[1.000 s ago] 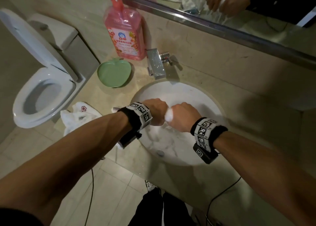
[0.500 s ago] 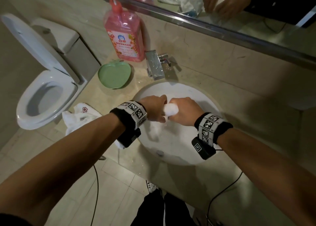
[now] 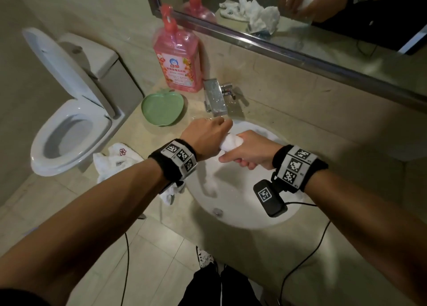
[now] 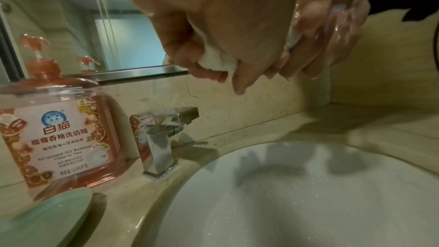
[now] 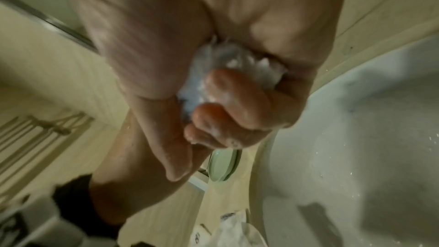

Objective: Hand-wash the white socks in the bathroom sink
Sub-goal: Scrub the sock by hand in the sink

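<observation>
Both hands had risen from low in the basin a second before to just under the faucet (image 3: 215, 100), and the sock showed more between them. Left hand (image 3: 205, 137) and right hand (image 3: 250, 149) were pressed together, each with fingers curled tight round one end of the white sock (image 3: 230, 142), which was held in the air above the sink (image 3: 242, 215) rather than lying in it. It looked like the wringing or scrubbing step; foam on the fingers (image 5: 228, 99) suggested soap was already worked in. Next would probably come rinsing, which calls for one hand to let go and open the faucet. Bunched into a wet, compact roll, the sock bulged white from both fists. More white socks (image 3: 115, 160) lay heaped on the worktop (image 3: 129, 130) to the left, apparently awaiting their turn.
</observation>
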`<state>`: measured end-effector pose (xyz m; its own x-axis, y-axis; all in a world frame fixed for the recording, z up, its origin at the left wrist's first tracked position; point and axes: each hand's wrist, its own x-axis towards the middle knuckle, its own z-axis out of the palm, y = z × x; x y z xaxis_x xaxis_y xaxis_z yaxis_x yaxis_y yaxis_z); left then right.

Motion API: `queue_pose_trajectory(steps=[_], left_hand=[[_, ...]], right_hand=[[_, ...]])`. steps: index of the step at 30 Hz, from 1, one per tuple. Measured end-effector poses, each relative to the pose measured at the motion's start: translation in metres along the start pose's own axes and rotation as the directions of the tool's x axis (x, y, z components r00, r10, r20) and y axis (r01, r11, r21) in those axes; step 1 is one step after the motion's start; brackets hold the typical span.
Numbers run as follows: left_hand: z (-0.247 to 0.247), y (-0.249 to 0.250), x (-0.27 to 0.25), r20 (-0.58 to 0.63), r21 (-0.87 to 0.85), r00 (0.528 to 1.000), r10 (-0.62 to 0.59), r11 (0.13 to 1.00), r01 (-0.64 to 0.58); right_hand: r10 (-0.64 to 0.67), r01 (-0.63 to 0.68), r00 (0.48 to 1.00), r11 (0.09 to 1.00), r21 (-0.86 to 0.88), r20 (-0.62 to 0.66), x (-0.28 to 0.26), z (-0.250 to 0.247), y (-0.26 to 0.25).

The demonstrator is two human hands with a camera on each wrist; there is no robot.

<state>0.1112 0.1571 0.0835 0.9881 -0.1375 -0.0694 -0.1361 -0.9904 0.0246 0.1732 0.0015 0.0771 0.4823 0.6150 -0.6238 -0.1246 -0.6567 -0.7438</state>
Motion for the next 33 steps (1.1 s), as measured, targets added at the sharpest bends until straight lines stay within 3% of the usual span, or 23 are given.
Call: queue_pose_trajectory(steps=[5, 8, 13, 21, 33], left_hand=[[0.002, -0.003, 0.007, 0.157, -0.020, 0.988, 0.005, 1.000, -0.002], [0.008, -0.003, 0.009, 0.265, -0.091, 0.963, -0.053, 0.993, 0.080], [0.019, 0.004, 0.012, 0.424, -0.148, 0.902, -0.077, 0.977, 0.153], [0.029, 0.016, 0.012, 0.503, -0.274, 0.860, -0.085, 0.928, 0.252], [0.019, 0.015, 0.010, 0.412, -0.310, 0.905, -0.110, 0.917, 0.252]], right_hand=[[-0.059, 0.029, 0.990, 0.973, -0.228, -0.127, 0.004, 0.006, 0.004], [-0.178, 0.048, 0.963, 0.851, -0.522, -0.202, 0.009, 0.010, 0.008], [-0.273, 0.050, 0.948, 0.637, -0.769, -0.164, 0.019, 0.016, 0.020], [-0.340, 0.051, 0.931, 0.484, -0.874, -0.134, 0.014, 0.011, 0.029], [-0.392, 0.042, 0.907, 0.448, -0.893, -0.154, 0.011, 0.001, 0.017]])
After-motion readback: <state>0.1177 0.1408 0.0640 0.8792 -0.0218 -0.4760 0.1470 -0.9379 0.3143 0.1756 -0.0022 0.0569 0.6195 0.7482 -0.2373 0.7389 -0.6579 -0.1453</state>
